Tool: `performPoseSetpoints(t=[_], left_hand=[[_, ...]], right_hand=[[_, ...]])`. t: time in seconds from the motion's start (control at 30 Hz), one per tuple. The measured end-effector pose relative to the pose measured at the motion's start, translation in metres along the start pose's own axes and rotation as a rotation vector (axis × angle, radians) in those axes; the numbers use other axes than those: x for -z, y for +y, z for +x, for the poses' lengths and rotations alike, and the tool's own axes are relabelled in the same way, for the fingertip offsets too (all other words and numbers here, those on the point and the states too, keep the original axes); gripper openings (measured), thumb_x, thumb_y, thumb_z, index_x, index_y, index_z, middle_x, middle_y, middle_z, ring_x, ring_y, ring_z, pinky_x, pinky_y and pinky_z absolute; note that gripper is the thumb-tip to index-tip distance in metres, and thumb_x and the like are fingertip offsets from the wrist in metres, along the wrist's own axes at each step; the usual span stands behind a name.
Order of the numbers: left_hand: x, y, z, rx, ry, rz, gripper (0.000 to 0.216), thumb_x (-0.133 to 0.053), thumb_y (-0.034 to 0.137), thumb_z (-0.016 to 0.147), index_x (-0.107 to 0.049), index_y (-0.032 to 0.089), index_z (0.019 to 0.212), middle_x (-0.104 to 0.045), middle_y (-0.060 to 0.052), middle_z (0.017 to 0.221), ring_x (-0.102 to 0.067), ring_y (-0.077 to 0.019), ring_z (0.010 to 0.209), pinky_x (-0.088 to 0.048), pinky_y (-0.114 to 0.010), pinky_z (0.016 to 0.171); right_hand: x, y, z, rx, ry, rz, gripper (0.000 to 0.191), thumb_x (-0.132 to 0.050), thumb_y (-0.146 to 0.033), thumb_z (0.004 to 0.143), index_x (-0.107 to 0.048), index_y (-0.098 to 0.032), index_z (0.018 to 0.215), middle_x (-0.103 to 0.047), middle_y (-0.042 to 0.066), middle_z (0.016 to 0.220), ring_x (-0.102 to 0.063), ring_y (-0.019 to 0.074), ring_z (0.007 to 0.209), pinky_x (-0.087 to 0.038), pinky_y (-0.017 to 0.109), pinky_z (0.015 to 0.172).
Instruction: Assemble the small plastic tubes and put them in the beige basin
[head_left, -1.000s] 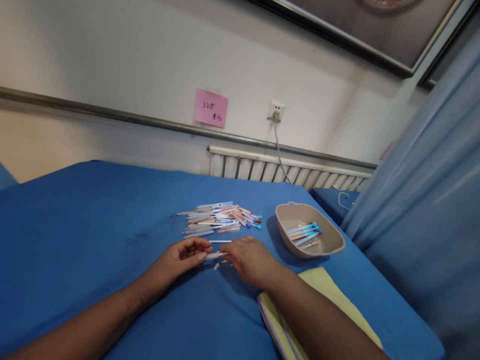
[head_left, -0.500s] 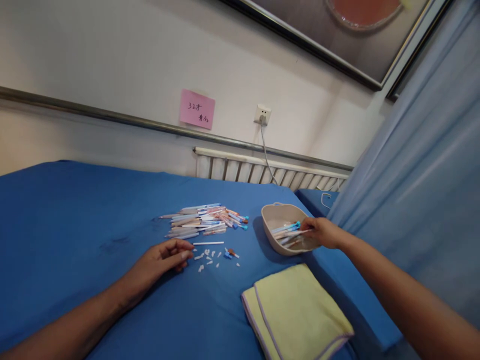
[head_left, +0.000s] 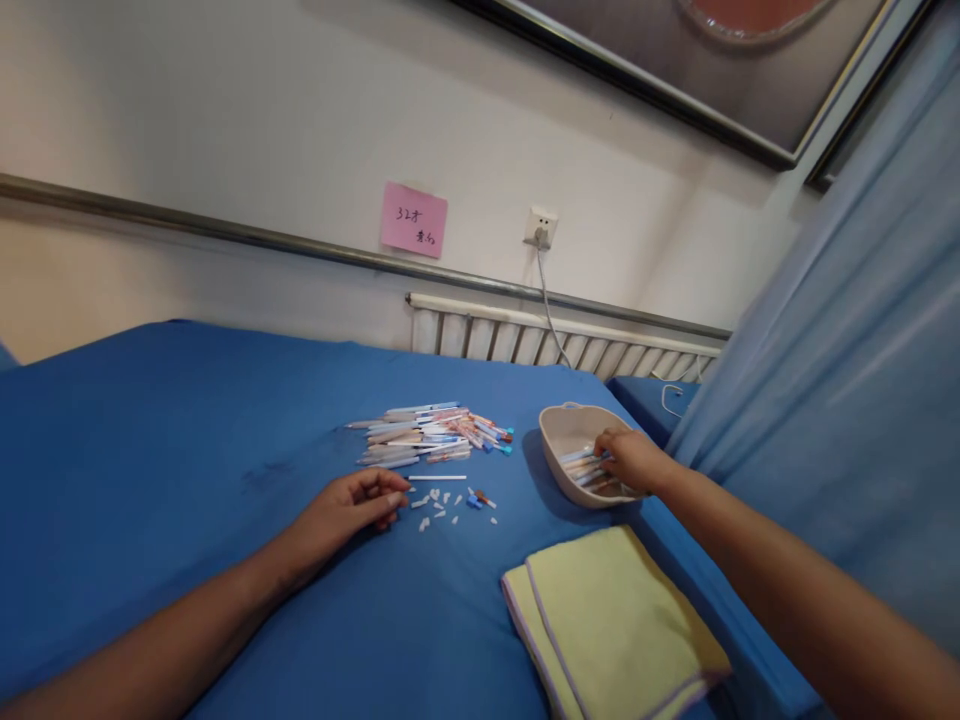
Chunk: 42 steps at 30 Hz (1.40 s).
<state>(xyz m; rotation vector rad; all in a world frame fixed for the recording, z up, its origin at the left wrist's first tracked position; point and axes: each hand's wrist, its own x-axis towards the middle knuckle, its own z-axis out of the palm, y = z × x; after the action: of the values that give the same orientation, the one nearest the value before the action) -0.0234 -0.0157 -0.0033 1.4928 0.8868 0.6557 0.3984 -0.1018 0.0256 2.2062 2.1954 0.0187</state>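
Showing right hand [head_left: 628, 458] curled inside bin [head_left: 555, 425] at right, hold unclear; left hand [head_left: 364, 502], loosely cupped, seemingly empty, could scatter white bits [head_left: 435, 495] by sliding right

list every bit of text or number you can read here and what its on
"32": handwritten on the pink note on the wall; the character after it and the smaller line below are unclear.
Too small to read: any print on the piled pens or the pens in the basin.
No other text is legible.
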Motion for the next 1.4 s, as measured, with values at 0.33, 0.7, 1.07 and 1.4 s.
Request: performPoseSetpoints(t=[0.33, 0.7, 1.07, 1.4], left_hand=[[0.0, -0.005, 0.001, -0.04, 0.15, -0.107, 0.029, -0.069, 0.036, 0.066, -0.06, 0.014, 0.084, -0.063, -0.001, 0.071, -0.053, -0.0094, 0.055, -0.044, -0.022, 0.054], [0.023, -0.023, 0.023, -0.202, 0.419, 0.226, 0.025, -0.058, 0.036, 0.073, -0.063, 0.016, 0.086, -0.066, -0.002, 0.075, -0.06, -0.0149, 0.065, -0.048, -0.027, 0.062], [0.021, -0.012, 0.009, -0.378, 0.184, 0.977, 0.025, -0.056, 0.022, 0.078, -0.064, 0.026, 0.102, -0.064, -0.004, 0.107, -0.054, -0.0247, 0.1, -0.037, -0.039, 0.092], [0.02, -0.014, 0.011, -0.275, 0.23, 0.971, 0.017, -0.056, 0.03, 0.079, -0.065, 0.021, 0.09, -0.065, -0.007, 0.091, -0.056, -0.0242, 0.088, -0.04, -0.034, 0.081]], right_hand=[[0.043, -0.155, 0.012, 0.176, 0.538, 0.708, 0.014, -0.05, -0.026, 0.084, -0.062, -0.02, 0.084, -0.065, 0.002, 0.082, -0.059, 0.0142, 0.074, -0.044, 0.025, 0.07], [-0.054, -0.194, 0.065, 0.171, 0.3, 0.681, 0.01, -0.057, -0.019, 0.078, -0.062, -0.02, 0.086, -0.066, 0.002, 0.083, -0.059, 0.0163, 0.077, -0.044, 0.027, 0.073], [-0.034, -0.207, 0.053, 0.423, 0.126, 0.382, 0.02, -0.051, -0.011, 0.081, -0.061, -0.018, 0.097, -0.065, 0.006, 0.095, -0.058, 0.0177, 0.09, -0.04, 0.026, 0.081], [-0.03, -0.202, 0.046, 0.454, 0.049, 0.335, 0.024, -0.048, -0.009, 0.077, -0.06, -0.017, 0.096, -0.064, 0.007, 0.094, -0.056, 0.0176, 0.09, -0.038, 0.026, 0.08]])
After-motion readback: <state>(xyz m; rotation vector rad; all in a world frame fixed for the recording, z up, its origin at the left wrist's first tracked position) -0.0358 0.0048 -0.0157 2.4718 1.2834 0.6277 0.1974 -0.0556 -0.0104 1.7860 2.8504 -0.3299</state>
